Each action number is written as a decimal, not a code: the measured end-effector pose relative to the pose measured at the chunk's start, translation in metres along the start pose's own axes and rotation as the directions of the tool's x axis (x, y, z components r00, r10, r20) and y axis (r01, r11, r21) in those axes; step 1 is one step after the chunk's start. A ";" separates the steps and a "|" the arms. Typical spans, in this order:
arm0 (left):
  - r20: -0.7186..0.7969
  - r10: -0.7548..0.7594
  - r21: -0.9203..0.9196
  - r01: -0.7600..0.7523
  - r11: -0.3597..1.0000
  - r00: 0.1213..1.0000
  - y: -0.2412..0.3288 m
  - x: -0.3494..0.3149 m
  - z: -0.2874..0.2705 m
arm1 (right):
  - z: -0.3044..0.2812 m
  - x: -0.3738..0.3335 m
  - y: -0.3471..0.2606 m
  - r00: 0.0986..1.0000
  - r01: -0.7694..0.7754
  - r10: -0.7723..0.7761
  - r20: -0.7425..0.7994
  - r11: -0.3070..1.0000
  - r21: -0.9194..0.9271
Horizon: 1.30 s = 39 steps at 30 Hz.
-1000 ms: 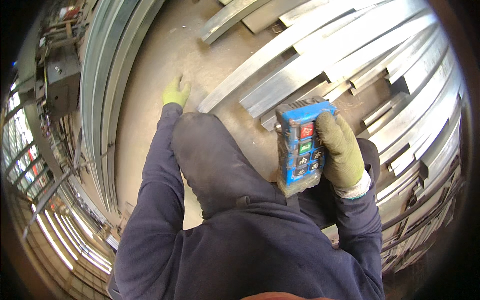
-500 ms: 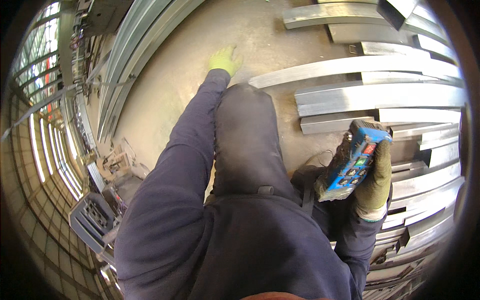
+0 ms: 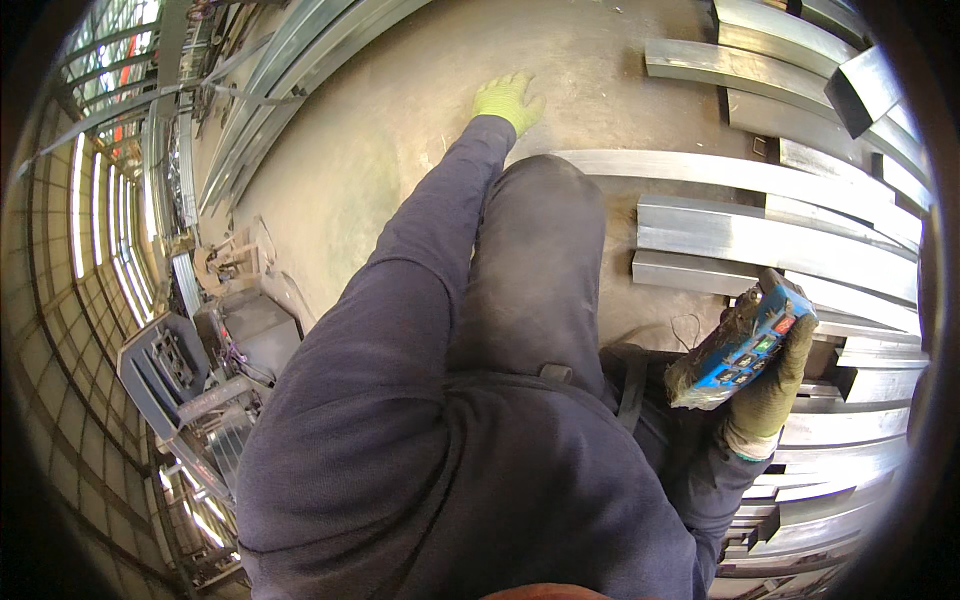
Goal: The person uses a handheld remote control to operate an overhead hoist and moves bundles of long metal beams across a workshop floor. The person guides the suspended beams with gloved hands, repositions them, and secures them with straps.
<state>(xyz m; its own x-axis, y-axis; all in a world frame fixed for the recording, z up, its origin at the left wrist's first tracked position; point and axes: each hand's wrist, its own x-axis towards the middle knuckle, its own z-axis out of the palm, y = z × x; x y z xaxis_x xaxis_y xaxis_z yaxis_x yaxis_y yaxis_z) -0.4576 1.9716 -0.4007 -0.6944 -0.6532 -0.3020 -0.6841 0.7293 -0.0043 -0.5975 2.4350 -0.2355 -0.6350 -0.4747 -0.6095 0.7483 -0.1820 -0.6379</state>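
Observation:
A blue handheld remote control [image 3: 748, 352] with red, green and dark buttons sits in my right hand [image 3: 772, 395], which wears a dirty yellow-green glove. The fingers wrap round its right side, and grime covers its left side and lower end. My left hand [image 3: 508, 103], in a bright yellow-green glove, stretches out ahead past my raised knee [image 3: 535, 260]. Its fingers are spread over the concrete floor, holding nothing. Close to it on the right lies the end of a long metal bar [image 3: 640, 166].
Several metal bars and rectangular tubes [image 3: 775, 240] lie side by side along the right. Long metal profiles [image 3: 290, 95] run along the upper left. A dark machine [image 3: 165, 365] stands at the lower left, near bright light strips [image 3: 98, 200].
The whole view has shifted, so my left hand, my knee and the remote control now appear farther right. My left hand stays stretched out, and my right keeps its hold on the remote control.

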 end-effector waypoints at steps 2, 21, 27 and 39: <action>-0.021 0.005 0.028 -0.004 1.000 1.000 -0.004 -0.002 -0.001 | -0.001 0.003 0.000 1.000 -0.017 0.017 0.024 1.000 0.019; -0.643 0.437 0.420 -0.188 0.888 0.629 0.001 0.141 -0.139 | 0.014 -0.006 -0.033 0.975 -0.079 0.049 0.218 0.988 0.135; -0.578 0.272 0.505 0.076 0.860 0.769 0.026 0.179 -0.209 | 0.014 -0.008 -0.030 0.978 -0.034 0.003 0.208 0.989 0.142; -0.556 0.233 0.474 0.075 0.877 0.798 -0.001 0.204 -0.245 | 0.025 0.007 -0.023 0.983 -0.081 0.068 0.173 0.994 0.069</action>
<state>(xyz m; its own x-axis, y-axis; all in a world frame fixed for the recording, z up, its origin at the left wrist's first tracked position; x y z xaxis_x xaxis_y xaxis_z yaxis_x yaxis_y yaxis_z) -0.6531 1.7882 -0.2285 -0.8373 -0.4648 0.2881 -0.5463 0.6874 -0.4786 -0.6145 2.4140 -0.2132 -0.5401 -0.6281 -0.5602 0.8085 -0.2024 -0.5525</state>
